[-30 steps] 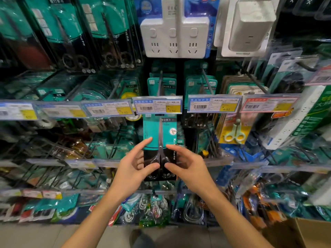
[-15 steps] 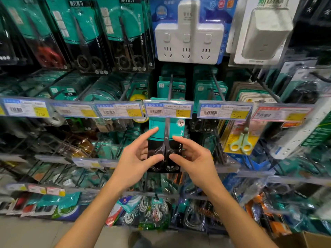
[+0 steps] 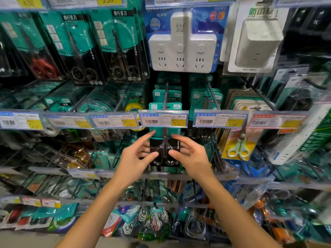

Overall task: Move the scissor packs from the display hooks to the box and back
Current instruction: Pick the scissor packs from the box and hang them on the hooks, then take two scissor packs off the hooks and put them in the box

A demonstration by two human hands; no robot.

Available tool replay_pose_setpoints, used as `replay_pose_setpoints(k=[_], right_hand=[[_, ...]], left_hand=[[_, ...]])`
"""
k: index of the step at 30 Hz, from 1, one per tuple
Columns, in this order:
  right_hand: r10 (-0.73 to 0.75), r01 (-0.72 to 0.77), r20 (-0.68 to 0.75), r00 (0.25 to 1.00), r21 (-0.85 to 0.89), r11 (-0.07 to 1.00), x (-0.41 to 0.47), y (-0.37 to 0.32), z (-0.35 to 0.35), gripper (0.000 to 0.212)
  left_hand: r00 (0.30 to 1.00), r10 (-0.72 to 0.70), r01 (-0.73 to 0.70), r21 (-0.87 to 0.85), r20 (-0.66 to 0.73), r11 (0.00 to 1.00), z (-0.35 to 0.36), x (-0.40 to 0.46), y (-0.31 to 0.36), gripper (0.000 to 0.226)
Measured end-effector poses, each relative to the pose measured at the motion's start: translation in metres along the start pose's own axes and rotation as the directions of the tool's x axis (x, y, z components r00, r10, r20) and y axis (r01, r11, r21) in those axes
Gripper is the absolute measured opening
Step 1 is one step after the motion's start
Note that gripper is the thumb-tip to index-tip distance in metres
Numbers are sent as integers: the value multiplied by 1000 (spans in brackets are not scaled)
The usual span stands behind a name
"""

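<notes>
- both hands pinch the front scissor pack (image 3: 164, 151) on its hook (image 3: 165, 96), behind the price tag (image 3: 163, 118): left hand (image 3: 136, 158), right hand (image 3: 192, 157).
- risk: the hang hole may snag on the hook, or the tag may block it.
- count: two hands; about three packs on this hook; the box is not in view.

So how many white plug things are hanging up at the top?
2. The wide three-outlet adapter hangs top centre, above the scissor pack the hands hold. The boxy single-outlet plug hangs to its right. More may hang hidden behind them.
</notes>
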State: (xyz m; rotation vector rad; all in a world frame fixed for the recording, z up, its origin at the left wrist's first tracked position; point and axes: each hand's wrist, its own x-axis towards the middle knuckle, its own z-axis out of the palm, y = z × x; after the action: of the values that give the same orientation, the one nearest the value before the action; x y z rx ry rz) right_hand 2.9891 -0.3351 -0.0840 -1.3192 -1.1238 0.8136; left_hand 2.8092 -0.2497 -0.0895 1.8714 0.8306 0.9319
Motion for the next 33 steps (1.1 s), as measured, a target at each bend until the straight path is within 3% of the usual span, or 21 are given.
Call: replay_pose_setpoints(k=[5,12,15,17,21,24,28,33], right_hand=[[10,-10,-8,1000,19,1000,22,4,-1,42],[42,-40,-80,996,30,999,49,16,0,44],[59,-58,-89,994,10,998,58,21,0,52],[54,-55,-83,995,-10,998,60,22,0,54],[69,-72,-46,997,-66,995,53,15,1,41],[95,-99,-33,995,-149,984,43,6,2,43],[140,-149,-51,989,-386,911,24,3,4,61],[118,-89,-15,993,-754,650,-18,10,7,73]], left_hand=[[1000,-13,15,81,-22,997,-1,25,-2,57],[994,-85,94,132,-70,987,5,48,-9,28],[991,-105,116,155,-80,981,9,50,-3,29],[992,-112,123,207,-65,971,12,48,4,40],[997,-70,69,362,-8,930,10,42,14,55],[995,-74,27,524,69,852,9,37,20,64],[991,-119,44,693,60,719,19,27,33,68],[994,-87,-22,897,67,442,40,-9,50,63]])
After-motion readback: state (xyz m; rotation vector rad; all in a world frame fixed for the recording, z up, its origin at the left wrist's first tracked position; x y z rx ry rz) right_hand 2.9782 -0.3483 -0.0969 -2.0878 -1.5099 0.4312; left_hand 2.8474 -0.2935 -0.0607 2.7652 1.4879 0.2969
